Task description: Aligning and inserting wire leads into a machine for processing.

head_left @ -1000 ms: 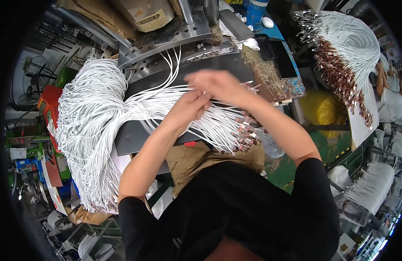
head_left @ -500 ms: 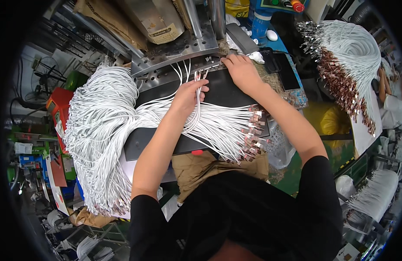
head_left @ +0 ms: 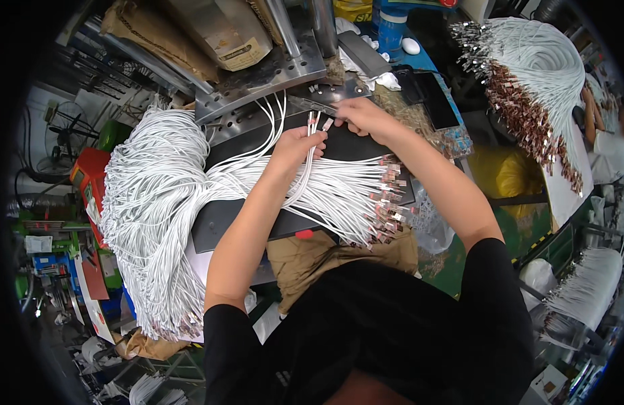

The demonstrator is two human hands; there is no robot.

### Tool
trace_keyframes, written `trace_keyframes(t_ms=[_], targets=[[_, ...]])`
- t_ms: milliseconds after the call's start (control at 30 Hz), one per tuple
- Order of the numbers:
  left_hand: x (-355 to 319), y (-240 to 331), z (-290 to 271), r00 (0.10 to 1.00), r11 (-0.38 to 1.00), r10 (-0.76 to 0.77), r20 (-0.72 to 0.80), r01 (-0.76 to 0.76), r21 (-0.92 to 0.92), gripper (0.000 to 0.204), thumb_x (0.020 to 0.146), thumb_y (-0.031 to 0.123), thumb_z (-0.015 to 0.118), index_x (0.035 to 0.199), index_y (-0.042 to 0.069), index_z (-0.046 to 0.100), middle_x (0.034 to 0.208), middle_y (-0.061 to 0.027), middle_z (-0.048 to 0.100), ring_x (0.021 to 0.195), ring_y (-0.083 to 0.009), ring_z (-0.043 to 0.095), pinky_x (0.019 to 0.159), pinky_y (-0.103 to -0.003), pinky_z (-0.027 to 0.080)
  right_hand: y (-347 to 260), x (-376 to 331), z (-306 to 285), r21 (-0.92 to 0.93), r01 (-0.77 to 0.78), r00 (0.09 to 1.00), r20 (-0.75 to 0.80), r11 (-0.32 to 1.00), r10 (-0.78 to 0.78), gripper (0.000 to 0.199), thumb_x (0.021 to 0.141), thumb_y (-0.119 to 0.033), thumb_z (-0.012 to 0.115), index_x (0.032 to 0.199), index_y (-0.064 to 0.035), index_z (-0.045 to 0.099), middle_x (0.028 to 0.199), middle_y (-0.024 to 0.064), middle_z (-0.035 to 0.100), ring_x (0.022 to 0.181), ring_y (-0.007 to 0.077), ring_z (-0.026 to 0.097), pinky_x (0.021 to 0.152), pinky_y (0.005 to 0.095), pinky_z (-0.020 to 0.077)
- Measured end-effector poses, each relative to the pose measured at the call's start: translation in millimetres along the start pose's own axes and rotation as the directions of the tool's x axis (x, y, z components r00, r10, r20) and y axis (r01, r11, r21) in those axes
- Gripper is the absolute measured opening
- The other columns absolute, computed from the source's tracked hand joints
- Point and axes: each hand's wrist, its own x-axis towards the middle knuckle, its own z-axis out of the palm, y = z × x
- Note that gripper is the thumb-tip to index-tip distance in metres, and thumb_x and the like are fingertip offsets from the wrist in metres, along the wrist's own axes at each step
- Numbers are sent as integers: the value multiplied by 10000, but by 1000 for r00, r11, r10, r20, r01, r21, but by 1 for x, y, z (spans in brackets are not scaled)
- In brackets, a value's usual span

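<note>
My left hand [head_left: 297,151] is closed round a few white cables [head_left: 311,128], whose metal-tipped ends stick up past the thumb. My right hand [head_left: 367,119] has its fingertips pinched together close to those ends, beside a small connector [head_left: 327,124]; what is between the fingers I cannot make out. A narrow metal bar [head_left: 313,104] lies just beyond the fingertips, at the press's edge. Below both hands a thick bundle of white cables [head_left: 325,181] runs across a black board [head_left: 221,214], its connector ends [head_left: 391,196] fanned to the right.
Ahead stands a steel press with a perforated plate [head_left: 258,84], more cables hanging from it. A large cable heap [head_left: 150,202] drapes at left. On the blue table lie a dark phone-like slab [head_left: 439,104] and a blue bottle [head_left: 392,32]. Another cable coil [head_left: 538,74] sits far right.
My right hand has drawn back from the press's edge toward the cable ends, its fingers now pinched. My left hand keeps its grip on the cables. The view has shifted slightly.
</note>
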Motion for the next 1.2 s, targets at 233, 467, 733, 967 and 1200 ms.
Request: trace_keyframes(t_ms=[233, 467, 733, 967, 1200], targets=[[-1, 11, 7, 995, 995, -84, 57, 81, 55, 208, 933, 194, 712, 1039, 15, 722, 826, -18, 692, 731, -98, 644, 700, -218, 516, 21, 0, 19, -243, 161, 950, -223, 956, -217, 430, 919, -308, 532, 1215, -40, 692, 1042, 202, 728, 950, 306, 704, 882, 376, 516], [-7, 13, 12, 998, 998, -55, 15, 54, 17, 216, 937, 223, 711, 1033, 30, 725, 801, 6, 681, 730, -96, 643, 709, -220, 509, 24, -2, 15, -363, 272, 917, -183, 891, -355, 427, 875, -317, 597, 1192, -56, 711, 942, 164, 747, 881, 274, 714, 850, 359, 527], [-3, 4, -8, 996, 996, -70, 46, 67, 59, 198, 952, 250, 691, 982, 56, 722, 771, 42, 643, 668, -70, 585, 653, -222, 461, 19, -2, 0, -133, 225, 965, -109, 965, -240, 365, 847, -169, 662, 1157, 22, 684, 917, 85, 739, 822, 129, 672, 768, 283, 516], [-8, 14, 5, 994, 996, -82, 72, 78, 51, 168, 954, 238, 685, 896, 81, 695, 752, 48, 625, 649, -60, 563, 626, -210, 436, 26, 0, 3, -355, 299, 938, -60, 886, -341, 385, 853, -226, 725, 1148, 18, 687, 931, 75, 734, 847, 121, 661, 779, 283, 517], [-6, 9, -8, 995, 995, -92, -41, 90, -44, 138, 948, 223, 687, 883, 102, 672, 745, 45, 612, 662, -67, 572, 609, -215, 445, 26, 2, -12, -247, 263, 948, -110, 932, -297, 555, 801, -475, 809, 1134, -39, 723, 952, 119, 743, 850, 189, 691, 774, 317, 520]])
